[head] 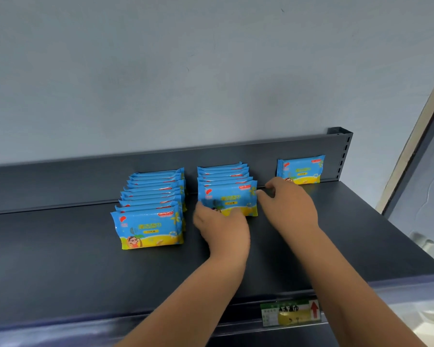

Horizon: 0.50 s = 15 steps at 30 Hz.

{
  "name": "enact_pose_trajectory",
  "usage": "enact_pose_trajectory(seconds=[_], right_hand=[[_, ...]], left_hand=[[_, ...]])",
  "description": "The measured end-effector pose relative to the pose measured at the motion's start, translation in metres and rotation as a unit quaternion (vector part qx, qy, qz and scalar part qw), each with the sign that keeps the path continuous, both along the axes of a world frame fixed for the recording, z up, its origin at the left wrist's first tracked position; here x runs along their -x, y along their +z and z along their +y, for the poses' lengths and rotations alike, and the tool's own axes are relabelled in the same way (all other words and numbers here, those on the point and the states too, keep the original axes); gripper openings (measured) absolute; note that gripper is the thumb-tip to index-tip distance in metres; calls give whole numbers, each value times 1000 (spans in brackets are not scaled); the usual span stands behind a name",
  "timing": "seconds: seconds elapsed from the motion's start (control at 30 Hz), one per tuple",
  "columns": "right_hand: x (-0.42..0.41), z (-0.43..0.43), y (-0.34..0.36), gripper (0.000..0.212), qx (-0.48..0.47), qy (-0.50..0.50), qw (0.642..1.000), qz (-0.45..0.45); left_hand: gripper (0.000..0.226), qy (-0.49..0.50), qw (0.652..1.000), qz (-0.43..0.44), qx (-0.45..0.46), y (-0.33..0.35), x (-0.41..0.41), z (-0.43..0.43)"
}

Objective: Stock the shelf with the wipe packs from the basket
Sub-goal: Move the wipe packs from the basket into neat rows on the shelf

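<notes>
standing in two rows, one pack apart.

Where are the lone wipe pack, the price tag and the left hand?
lone wipe pack (300,169), head view, middle of its front face.
price tag (290,313), head view, its yellow centre.
left hand (223,229), head view, back of the hand.

**Shelf layout**

On the shelf stand two rows of packs running near to far: the left row, the middle row just to its right. A single pack leans on the back panel, far right. A label sits on the near edge.
</notes>
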State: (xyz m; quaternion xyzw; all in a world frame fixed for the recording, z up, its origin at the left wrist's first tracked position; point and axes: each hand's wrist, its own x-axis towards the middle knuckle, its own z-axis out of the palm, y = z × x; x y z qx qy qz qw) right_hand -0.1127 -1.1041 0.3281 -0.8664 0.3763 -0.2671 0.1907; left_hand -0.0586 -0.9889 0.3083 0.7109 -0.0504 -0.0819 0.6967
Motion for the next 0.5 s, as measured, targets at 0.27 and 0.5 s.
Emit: enact_pose_trajectory(seconds=[0.27,0.5], right_hand=[[25,32,1,22,83,152,966,-192],[25,67,13,32,63,206,961,-175]], left_hand=[[23,-46,868,-457,-190,35,12,28],[30,6,730,-551,-405,47,-16,99]])
